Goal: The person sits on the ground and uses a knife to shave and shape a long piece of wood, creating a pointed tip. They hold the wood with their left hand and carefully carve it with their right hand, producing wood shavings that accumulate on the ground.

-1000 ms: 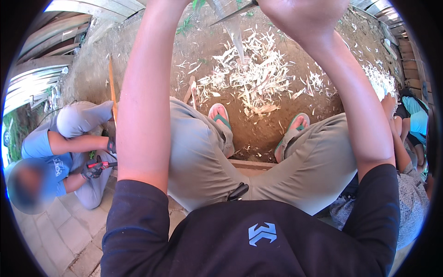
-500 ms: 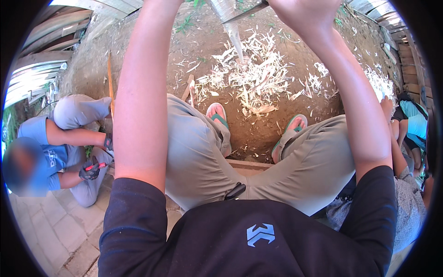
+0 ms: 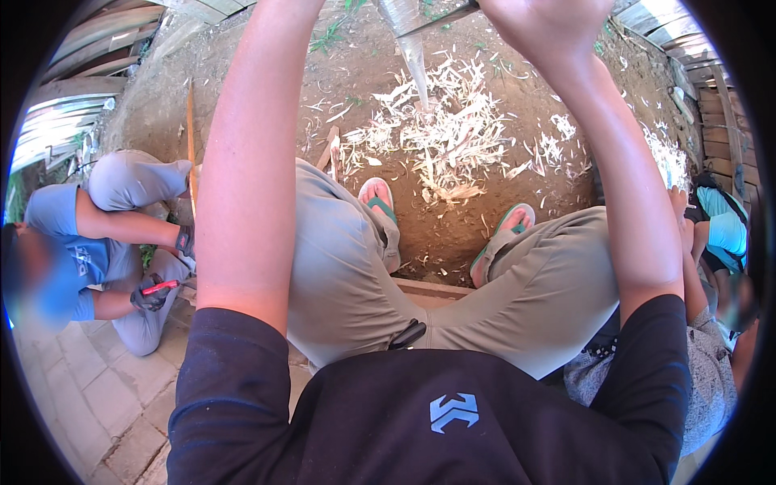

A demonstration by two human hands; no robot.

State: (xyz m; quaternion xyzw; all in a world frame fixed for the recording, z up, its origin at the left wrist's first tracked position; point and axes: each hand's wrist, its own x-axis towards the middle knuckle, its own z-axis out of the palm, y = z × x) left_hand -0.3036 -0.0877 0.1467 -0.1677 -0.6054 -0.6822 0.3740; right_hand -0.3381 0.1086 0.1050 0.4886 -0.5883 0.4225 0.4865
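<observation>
At the top edge my right hand (image 3: 550, 24), partly cut off by the frame, is closed on the dark handle of a large knife (image 3: 443, 18). Its narrow blade reaches left and touches or crosses a pale, whittled piece of wood (image 3: 413, 65). That piece tapers to a narrow lower end, which stands among a heap of light wood shavings (image 3: 453, 133) on the ground. My left forearm (image 3: 246, 162) runs up past the top edge, so the hand itself lies out of the picture.
My feet in green-strapped sandals (image 3: 378, 198) rest below the shavings. On the left a seated co-worker (image 3: 97, 250) in gloves holds a red-handled tool (image 3: 160, 287). People sit close on my right, one in a turquoise shirt (image 3: 723, 222). Wooden slat walls (image 3: 105, 40) border the yard.
The wood and the knife blade appear slightly further right, with the blade still at the wood. The co-worker on the left has shifted a little, and the red-handled tool has turned.
</observation>
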